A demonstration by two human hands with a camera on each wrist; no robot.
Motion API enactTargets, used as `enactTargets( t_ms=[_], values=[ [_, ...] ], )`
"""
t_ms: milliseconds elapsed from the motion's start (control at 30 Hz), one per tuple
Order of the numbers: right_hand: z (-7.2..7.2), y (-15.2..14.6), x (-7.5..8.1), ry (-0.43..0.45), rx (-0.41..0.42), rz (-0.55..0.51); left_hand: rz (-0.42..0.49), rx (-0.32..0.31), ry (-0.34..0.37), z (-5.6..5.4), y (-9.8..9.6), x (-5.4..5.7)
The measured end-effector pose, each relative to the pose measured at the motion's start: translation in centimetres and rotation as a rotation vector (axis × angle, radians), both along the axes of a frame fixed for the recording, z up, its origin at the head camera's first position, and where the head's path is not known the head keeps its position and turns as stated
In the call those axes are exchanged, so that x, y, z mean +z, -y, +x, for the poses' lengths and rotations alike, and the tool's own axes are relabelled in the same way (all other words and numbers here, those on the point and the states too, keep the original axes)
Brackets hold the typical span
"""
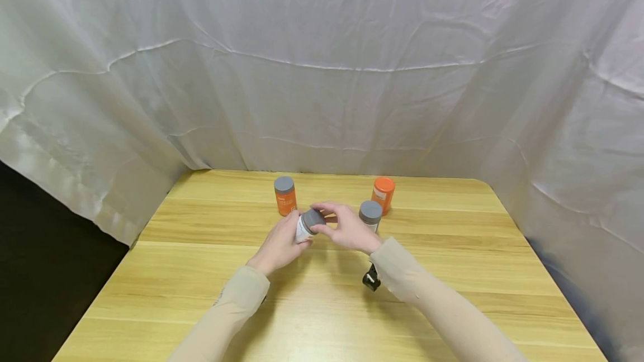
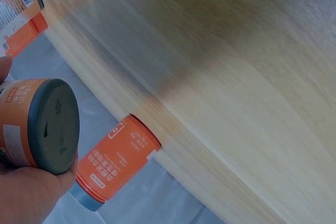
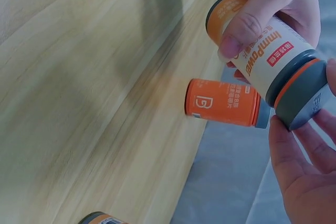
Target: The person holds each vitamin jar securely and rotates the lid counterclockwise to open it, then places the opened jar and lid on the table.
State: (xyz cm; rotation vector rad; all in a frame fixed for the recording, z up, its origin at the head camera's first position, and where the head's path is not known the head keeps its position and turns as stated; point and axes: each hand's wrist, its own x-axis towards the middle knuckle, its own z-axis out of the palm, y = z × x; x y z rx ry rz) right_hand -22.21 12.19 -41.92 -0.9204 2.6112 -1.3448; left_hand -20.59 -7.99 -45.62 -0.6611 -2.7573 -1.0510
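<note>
Two hands are holding one bottle: a left-hand grip point(image 3: 283, 1) and a right-hand grip point(image 3: 310, 179).
The left-hand grip is clasping a tilted, white-labelled bottle point(image 3: 270, 56) round its body, while the right-hand grip is pinching the grey lid point(image 3: 302, 102) — an orange band is showing along the lid's inner edge. Behind, a grey-capped orange bottle point(image 3: 223, 103) is resting on the pale, wood-grained bench point(image 3: 94, 93), with bluish cloth point(image 3: 226, 177) lying beyond. Another container point(image 3: 102, 219) is peeking in below — mostly cut off.
</note>
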Motion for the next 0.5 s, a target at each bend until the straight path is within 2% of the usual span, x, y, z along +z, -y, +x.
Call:
enactTargets(
  t_ms=[267,500],
  values=[
    [-0.28,-0.39,-0.25,-0.05,0.055,0.009,0.002,-0.002,0.016,-0.05,-0.09,-0.01],
    [-0.56,-0.71,-0.25,-0.059,0.101,0.013,-0.01,-0.004,0.022,-0.16,-0.15,-0.03]
  ],
)
